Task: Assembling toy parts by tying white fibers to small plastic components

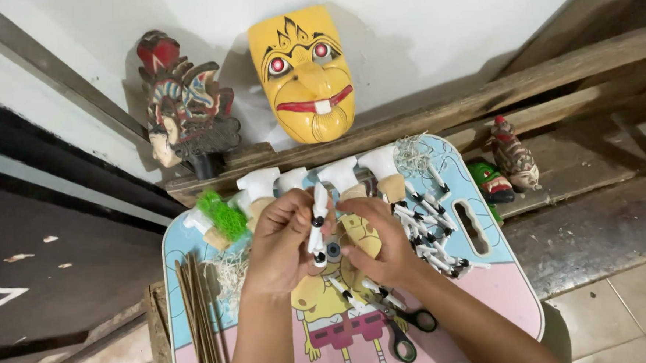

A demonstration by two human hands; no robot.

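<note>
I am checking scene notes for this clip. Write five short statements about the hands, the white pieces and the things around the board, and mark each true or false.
1. Both the left hand and the right hand hold one white piece with black tips. True.
2. A yellow mask leans against the wall. True.
3. The black-handled scissors are in the right hand. False: they lie on the cartoon-printed board.
4. The bundle of thin sticks lies on the board's right side. False: it is on the left.
5. A green tuft sits left of the hands. True.
</note>
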